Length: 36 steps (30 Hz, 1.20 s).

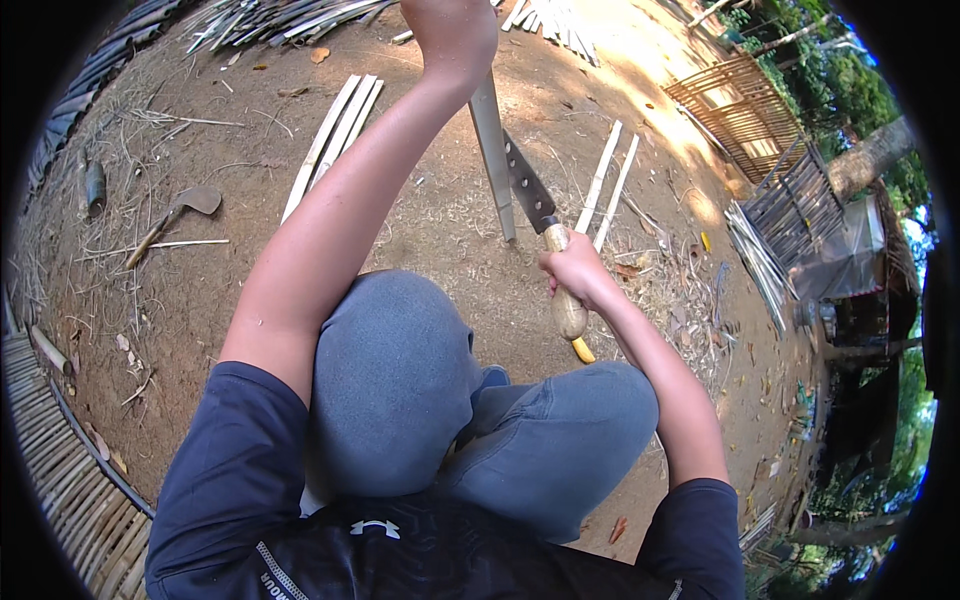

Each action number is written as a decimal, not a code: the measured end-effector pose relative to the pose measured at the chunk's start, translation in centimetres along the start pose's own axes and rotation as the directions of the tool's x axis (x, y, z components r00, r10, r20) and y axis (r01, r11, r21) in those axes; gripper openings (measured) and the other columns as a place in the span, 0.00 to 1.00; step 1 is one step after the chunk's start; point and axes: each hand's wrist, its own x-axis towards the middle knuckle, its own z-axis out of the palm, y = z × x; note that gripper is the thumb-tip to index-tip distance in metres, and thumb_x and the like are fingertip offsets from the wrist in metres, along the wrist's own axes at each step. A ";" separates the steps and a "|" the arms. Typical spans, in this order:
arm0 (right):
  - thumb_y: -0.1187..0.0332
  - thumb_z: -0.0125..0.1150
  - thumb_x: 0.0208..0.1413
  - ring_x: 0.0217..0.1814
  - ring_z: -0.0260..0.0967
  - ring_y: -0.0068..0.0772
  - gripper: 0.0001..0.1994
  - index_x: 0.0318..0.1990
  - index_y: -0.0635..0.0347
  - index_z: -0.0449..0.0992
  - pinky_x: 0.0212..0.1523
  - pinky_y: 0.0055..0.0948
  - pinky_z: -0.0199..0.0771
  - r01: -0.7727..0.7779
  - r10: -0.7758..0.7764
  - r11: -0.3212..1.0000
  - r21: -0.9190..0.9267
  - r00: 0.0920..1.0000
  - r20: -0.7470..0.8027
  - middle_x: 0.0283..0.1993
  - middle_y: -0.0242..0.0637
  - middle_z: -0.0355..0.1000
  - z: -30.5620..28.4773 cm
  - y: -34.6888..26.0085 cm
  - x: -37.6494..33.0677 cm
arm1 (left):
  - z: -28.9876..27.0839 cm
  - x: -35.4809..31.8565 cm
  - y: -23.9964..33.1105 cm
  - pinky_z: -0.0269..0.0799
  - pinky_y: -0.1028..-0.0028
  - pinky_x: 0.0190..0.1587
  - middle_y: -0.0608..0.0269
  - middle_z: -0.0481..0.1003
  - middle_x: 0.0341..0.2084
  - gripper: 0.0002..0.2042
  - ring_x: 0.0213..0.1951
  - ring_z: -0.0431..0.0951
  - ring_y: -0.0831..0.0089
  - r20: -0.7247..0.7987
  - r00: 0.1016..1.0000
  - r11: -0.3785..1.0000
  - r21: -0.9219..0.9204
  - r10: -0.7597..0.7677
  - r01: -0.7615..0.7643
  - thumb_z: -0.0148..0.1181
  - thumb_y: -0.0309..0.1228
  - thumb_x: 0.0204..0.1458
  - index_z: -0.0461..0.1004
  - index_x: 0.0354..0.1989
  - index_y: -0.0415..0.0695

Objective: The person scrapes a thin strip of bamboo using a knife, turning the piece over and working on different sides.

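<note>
My left hand [455,35], at the top of the head view, is closed around the upper part of a bamboo strip [490,150]. The strip hangs down, its lower end close to the dirt ground. My right hand [575,268] grips the wooden handle of a large knife [530,190], whose dark blade has several round holes. The blade points up and away, its tip beside the right edge of the strip; whether they touch I cannot tell. My left fingers are partly hidden behind the back of the hand.
Pale bamboo strips [335,135] lie left of the strip, and others [605,185] lie to the right. A tool with a rounded metal blade [203,200] rests on the dirt at left. A slatted bamboo platform [70,470] stands lower left, a bamboo frame [740,110] upper right.
</note>
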 end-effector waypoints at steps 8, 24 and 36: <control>0.78 0.57 0.51 0.18 0.69 0.26 0.07 0.38 0.66 0.69 0.21 0.30 0.73 0.165 -0.163 0.969 0.183 0.986 -0.028 0.25 0.35 0.69 -0.2 -0.9 0.6 | -0.3 1.1 -1.9 0.59 0.80 0.17 0.76 0.66 0.20 0.09 0.17 0.63 0.86 -0.003 0.987 0.987 -0.014 0.161 -0.161 0.61 0.34 0.62 0.69 0.35 0.46; 0.76 0.59 0.50 0.18 0.71 0.29 0.11 0.42 0.66 0.71 0.21 0.33 0.71 0.183 -0.188 0.964 -0.192 0.982 -0.007 0.24 0.38 0.72 -0.7 -2.0 0.9 | -2.6 0.8 0.6 0.68 0.76 0.18 0.67 0.64 0.18 0.15 0.14 0.67 0.78 0.126 0.991 0.988 0.151 -0.039 0.020 0.57 0.38 0.60 0.58 0.41 0.44; 0.77 0.56 0.50 0.24 0.72 0.31 0.08 0.38 0.65 0.71 0.26 0.37 0.73 0.202 -0.204 0.977 -0.064 0.979 -0.027 0.26 0.38 0.71 -1.2 -3.4 -0.4 | 0.0 -0.7 1.7 0.67 0.80 0.14 0.67 0.63 0.21 0.11 0.14 0.68 0.80 0.141 0.990 0.969 0.247 -0.012 -0.023 0.51 0.35 0.66 0.56 0.40 0.44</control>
